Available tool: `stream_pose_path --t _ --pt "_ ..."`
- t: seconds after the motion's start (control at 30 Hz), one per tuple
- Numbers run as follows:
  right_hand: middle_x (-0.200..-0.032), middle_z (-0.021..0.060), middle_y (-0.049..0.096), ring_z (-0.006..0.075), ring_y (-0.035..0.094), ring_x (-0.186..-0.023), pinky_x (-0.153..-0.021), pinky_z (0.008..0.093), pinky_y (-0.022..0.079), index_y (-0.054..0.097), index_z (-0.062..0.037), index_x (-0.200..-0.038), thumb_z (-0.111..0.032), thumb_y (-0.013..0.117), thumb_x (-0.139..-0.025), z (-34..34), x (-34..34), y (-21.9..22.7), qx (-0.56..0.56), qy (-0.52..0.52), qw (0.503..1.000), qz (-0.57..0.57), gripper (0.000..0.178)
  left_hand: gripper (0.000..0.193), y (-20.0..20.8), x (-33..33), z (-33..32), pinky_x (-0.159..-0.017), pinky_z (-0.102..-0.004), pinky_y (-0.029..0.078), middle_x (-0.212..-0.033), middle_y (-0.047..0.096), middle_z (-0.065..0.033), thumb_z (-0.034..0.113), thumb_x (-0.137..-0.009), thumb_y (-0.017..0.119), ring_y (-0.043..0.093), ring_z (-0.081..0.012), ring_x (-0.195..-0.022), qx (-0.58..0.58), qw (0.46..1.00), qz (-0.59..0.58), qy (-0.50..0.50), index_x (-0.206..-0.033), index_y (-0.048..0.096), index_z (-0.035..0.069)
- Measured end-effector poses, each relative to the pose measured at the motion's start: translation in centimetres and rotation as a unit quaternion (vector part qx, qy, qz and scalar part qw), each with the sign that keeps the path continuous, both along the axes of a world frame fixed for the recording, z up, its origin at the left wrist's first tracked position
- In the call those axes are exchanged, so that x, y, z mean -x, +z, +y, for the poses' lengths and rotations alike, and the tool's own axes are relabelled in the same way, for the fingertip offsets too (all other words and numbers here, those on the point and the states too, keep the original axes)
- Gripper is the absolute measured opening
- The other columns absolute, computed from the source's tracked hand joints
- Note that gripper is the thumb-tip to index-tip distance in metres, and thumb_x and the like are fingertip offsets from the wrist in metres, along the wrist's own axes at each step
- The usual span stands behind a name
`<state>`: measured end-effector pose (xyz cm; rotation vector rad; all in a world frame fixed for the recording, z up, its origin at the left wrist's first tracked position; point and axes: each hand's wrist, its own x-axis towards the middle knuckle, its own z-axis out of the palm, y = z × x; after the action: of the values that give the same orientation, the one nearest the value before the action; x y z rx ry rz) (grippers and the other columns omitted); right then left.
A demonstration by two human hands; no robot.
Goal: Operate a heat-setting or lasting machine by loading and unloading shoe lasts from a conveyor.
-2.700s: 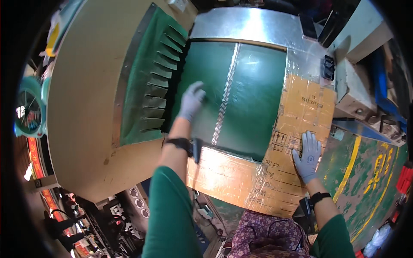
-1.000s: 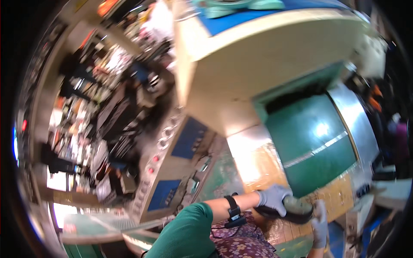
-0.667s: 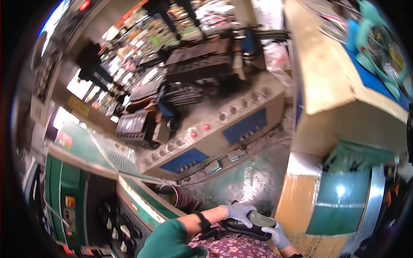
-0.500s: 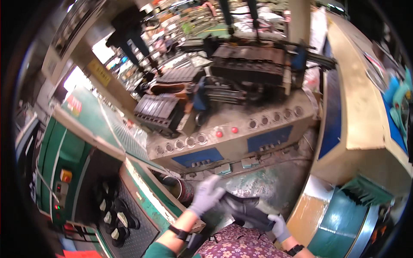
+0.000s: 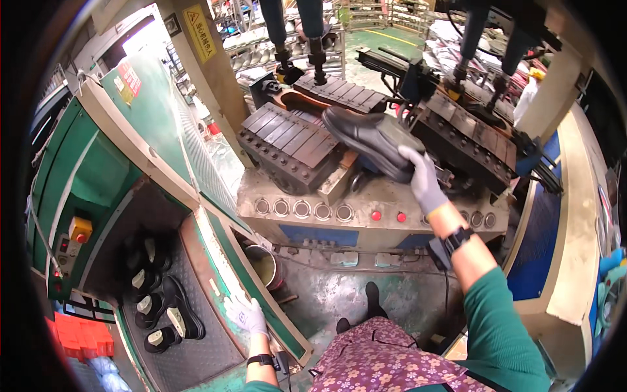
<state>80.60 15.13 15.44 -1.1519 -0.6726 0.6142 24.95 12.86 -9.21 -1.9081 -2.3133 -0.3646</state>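
The black shoe [image 5: 369, 137] hides the far side of the right grip [image 5: 418, 171] and part of the pale machine [image 5: 392, 199] behind it. The rearmost footwear [image 5: 155, 253] on the dark belt [image 5: 212, 340] is lost in shadow, and the round gauge faces [image 5: 302, 209] are too small to read. The lower edge cuts off the left sleeve [image 5: 261, 387]; the dark rim, the turquoise fan [image 5: 607, 300].

Right hand [image 5: 426, 183]: gloved, raised, fingers [image 5: 411, 157] bent in grip, aimed forward and leftward. Right wrist [image 5: 439, 208] behind and below those fingers; bare right forearm [image 5: 473, 261] slants back and rightward from them, arm reaching well forward. Left hand [image 5: 247, 315]: gloved, lower, well left of right fingers and nearer body; palm down, fingers loosely extended, gripping nothing. Left wrist [image 5: 259, 343] just behind its fingers.
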Motion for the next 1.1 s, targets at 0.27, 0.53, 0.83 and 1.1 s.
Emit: stream_pose_path --t 0.27,0.53,0.83,1.1 --pt "-0.103 0.0121 0.069 0.0177 0.066 -0.087 -0.079 0.0319 0.054 0.059 0.0054 -0.119 -0.018 0.086 -0.072 17.6 -4.9 -1.6 0.044 0.044 0.993 0.105 0.059 0.079 1.8 -2.3 0.0 -0.119 -0.0510 0.023 -0.155 0.036 -0.0222 0.031 -0.080 0.071 0.031 -0.0395 -0.144 0.023 0.998 -0.026 0.042 -0.149 0.040 0.008" --pt "-0.099 0.0134 0.069 0.0192 0.065 -0.084 -0.076 0.0320 0.053 0.060 0.0091 -0.120 -0.023 0.088 -0.066 29.5 -7.5 -5.5 0.069 0.024 0.996 0.044 0.069 0.080 1.8 -2.6 0.0 -0.119 -0.0497 0.025 -0.155 0.036 -0.0232 0.031 -0.078 0.073 0.031 -0.0403 -0.144 0.042 0.997 -0.024 0.066 -0.147 0.041 0.007" --pt "-0.094 0.0102 0.072 0.0179 0.065 -0.078 -0.070 0.0309 0.053 0.067 0.0051 -0.112 -0.020 0.086 -0.066 35.9 -7.5 -7.1 0.085 0.051 0.995 0.025 0.055 0.079 2.9 -3.7 0.4 -0.118 -0.0493 0.026 -0.153 0.038 -0.0226 0.022 -0.075 0.075 0.033 -0.0403 -0.142 0.024 0.996 -0.030 0.074 -0.145 0.042 0.006" --pt "-0.097 0.0086 0.072 0.0178 0.066 -0.084 -0.077 0.0305 0.053 0.068 0.0001 -0.112 -0.015 0.084 -0.069 38.6 -7.4 -9.7 0.085 0.088 0.991 0.063 0.048 0.079 3.3 -4.1 0.5 -0.119 -0.0494 0.025 -0.153 0.038 -0.0225 0.022 -0.076 0.074 0.032 -0.0399 -0.143 0.044 0.995 -0.043 0.081 -0.146 0.042 0.006"
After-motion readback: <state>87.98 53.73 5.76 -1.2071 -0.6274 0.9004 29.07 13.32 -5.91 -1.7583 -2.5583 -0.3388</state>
